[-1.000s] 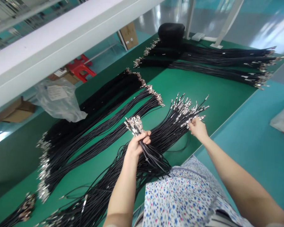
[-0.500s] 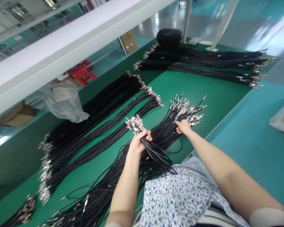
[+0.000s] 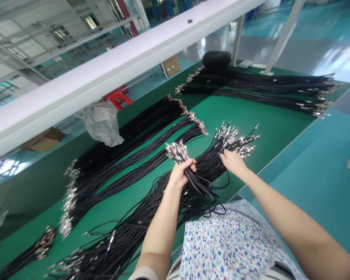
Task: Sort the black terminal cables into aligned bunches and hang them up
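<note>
Head view: a person in a floral garment [image 3: 221, 245] works at a green table [image 3: 280, 120]. Just below the centre of the frame, I see their left hand [image 3: 183, 172] closed around a bunch of black cables [image 3: 178, 151], its silvery metal ends fanning out above the fist and its black lengths drooping below. To the right of that, the right hand [image 3: 233, 161] has its fingers bent at the end of a loose pile of cables [image 3: 134, 229]; whether they pinch a cable, I cannot tell. This pile runs diagonally from the lower left to right of centre, with metal tips at both ends.

Left of centre lie neater rows of cables [image 3: 125, 171], a clear plastic bag [image 3: 102, 122] at their far edge. More cable bundles [image 3: 262, 85] stretch across the upper right, beside a rounded black object [image 3: 216, 59]. A smaller bundle [image 3: 26, 252] sits at lower left. A white beam [image 3: 105, 74] slants across the upper left, a red stool [image 3: 119, 99] showing beneath it.
</note>
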The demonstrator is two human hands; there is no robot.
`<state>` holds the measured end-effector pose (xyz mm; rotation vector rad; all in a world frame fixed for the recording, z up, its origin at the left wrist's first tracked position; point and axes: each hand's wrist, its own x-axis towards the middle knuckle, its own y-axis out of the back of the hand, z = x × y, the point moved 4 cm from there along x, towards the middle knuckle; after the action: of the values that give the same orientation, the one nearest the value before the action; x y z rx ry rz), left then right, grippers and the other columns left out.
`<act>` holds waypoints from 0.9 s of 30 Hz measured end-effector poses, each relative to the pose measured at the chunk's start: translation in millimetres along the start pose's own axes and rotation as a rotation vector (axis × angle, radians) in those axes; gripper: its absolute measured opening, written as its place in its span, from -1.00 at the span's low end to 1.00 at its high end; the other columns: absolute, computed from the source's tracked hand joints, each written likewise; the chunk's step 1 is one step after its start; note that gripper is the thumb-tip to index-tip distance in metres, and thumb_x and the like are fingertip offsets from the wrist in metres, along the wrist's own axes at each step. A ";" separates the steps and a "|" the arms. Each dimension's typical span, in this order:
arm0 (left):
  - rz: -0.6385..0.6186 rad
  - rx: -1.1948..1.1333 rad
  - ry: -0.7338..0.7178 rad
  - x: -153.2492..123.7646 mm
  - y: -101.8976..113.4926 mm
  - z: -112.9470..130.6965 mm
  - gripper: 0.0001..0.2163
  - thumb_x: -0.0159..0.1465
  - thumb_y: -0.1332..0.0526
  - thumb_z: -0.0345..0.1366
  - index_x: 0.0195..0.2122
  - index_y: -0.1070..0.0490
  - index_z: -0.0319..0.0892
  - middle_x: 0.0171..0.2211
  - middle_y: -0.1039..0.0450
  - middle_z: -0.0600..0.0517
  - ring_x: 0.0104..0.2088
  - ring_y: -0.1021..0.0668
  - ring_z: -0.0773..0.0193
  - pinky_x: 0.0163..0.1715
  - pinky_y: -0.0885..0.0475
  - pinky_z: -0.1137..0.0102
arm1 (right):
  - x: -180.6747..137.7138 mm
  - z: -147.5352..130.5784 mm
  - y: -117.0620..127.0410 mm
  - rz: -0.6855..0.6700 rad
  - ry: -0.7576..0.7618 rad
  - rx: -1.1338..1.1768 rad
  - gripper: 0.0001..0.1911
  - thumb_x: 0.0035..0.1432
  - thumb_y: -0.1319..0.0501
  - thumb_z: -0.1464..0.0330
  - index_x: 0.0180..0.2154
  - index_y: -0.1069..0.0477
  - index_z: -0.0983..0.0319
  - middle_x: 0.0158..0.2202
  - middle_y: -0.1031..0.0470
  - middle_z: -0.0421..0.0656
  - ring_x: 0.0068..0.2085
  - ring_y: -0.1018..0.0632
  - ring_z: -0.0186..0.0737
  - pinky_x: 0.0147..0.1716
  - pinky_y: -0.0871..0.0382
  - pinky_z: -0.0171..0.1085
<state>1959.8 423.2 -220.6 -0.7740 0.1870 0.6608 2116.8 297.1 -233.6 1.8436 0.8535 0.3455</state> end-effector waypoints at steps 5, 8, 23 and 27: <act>-0.073 0.061 -0.019 -3.6 -24.2 -8.8 -0.72 -0.10 -0.33 -0.40 -0.33 -0.41 -0.36 -0.20 -0.43 -0.19 -0.24 -0.49 0.16 -0.28 -0.38 0.34 | -40.2 -50.0 -3.5 -0.653 0.239 0.591 -0.84 0.10 0.02 0.31 -0.40 -0.24 0.26 -0.71 -0.23 -0.30 -0.74 -0.24 -0.44 -0.73 -0.10 -0.44; -0.134 0.077 -0.018 -10.8 -27.7 -10.2 -0.72 -0.07 -0.32 -0.35 -0.33 -0.43 -0.37 -0.25 -0.45 -0.21 -0.23 -0.50 0.10 -0.19 -0.36 0.25 | -50.2 -59.8 -13.5 -0.780 0.210 0.804 -0.81 0.07 -0.02 0.26 -0.44 -0.18 0.26 -0.74 -0.18 -0.34 -0.79 -0.16 -0.48 -0.82 0.02 -0.47; -0.115 0.076 -0.061 -17.1 -10.8 1.3 -0.79 0.01 -0.27 -0.34 -0.39 -0.23 -0.24 -0.61 -0.19 0.14 -0.58 -0.32 0.46 -0.38 -0.34 0.36 | -23.0 40.1 -62.6 -0.220 -0.396 1.018 -0.73 0.03 -0.14 0.24 -0.55 -0.22 0.30 -0.73 -0.26 -0.28 -0.77 -0.24 -0.49 -0.82 -0.09 -0.47; -0.056 0.053 -0.057 -5.1 -4.4 2.6 -0.77 0.00 -0.27 -0.31 -0.43 -0.19 -0.22 -0.61 -0.15 0.15 -0.60 -0.28 0.48 -0.45 -0.31 0.41 | 4.2 71.9 -72.9 -0.141 -0.508 0.901 -0.71 0.05 -0.13 0.24 -0.58 -0.22 0.29 -0.73 -0.29 -0.22 -0.75 -0.29 -0.45 -0.80 -0.15 -0.46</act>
<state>1958.3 420.3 -214.1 -0.7062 0.1297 0.6214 2132.9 266.5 -330.1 2.4924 0.8236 -0.6918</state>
